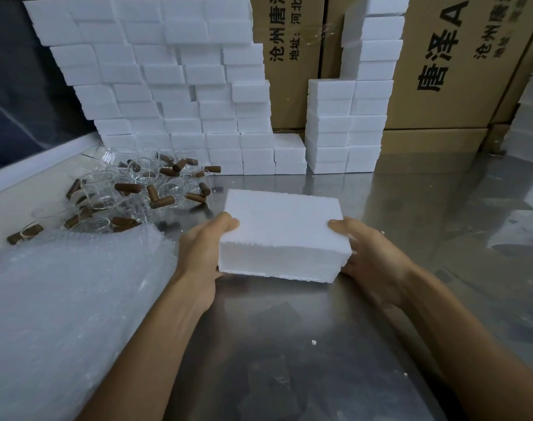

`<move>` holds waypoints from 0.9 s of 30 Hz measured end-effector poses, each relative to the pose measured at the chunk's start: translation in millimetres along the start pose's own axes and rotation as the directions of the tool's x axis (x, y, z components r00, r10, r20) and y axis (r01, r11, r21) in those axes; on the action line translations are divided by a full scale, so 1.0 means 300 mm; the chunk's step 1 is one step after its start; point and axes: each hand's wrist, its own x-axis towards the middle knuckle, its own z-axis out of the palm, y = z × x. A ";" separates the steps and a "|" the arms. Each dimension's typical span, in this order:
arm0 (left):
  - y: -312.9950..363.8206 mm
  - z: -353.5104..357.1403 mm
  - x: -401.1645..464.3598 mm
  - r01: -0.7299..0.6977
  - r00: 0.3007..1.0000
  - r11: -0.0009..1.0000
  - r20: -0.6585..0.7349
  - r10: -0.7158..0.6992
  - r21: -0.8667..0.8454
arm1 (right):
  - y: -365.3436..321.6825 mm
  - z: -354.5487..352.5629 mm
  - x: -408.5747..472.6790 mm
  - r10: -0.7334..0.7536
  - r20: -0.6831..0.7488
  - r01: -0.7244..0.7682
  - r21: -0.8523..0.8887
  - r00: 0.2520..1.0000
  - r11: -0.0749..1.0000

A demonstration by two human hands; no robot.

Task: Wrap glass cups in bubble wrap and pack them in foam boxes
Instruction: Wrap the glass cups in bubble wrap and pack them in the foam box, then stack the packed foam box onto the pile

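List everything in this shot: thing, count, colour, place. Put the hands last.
Foam box: one, white, shut, held at centre over the table.
Foam stacks: too many boxes to count, white, along the back, with a second stack on the right.
Glass cups: many, clear with brown handles, piled at back left.
Bubble wrap: a pile, clear, front left.
Cartons: several, brown with black print, behind the foam.
Table: one, grey metal.
Left hand: grips the box's left end.
Right hand: grips the box's right end.
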 end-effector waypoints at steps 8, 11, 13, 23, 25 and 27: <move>-0.018 0.076 -0.044 0.075 0.990 0.948 -0.089 -0.108 -0.309 | 0.001 0.058 -0.014 0.069 -0.023 -0.066 0.106 0.997 0.992; -0.048 0.167 -0.084 0.218 0.976 0.937 0.058 -0.210 -0.274 | 0.014 0.131 -0.026 0.031 -0.039 -0.025 0.138 0.999 0.990; -0.044 0.195 -0.075 0.214 0.977 0.948 0.053 -0.207 -0.238 | 0.032 0.164 -0.021 -0.016 -0.071 0.027 0.156 0.997 0.987; 0.110 0.150 0.072 0.414 0.892 0.909 0.173 -0.416 0.053 | 0.057 0.128 0.007 -0.759 0.312 0.300 -0.940 0.571 -0.161; 0.136 0.149 0.099 0.418 0.886 0.902 0.172 -0.431 0.108 | 0.054 0.143 0.023 -0.801 0.314 0.233 -0.947 0.510 -0.222; 0.156 0.151 0.119 0.406 0.879 0.898 0.195 -0.435 0.172 | 0.045 0.146 0.035 -0.815 0.335 0.236 -0.939 0.472 -0.249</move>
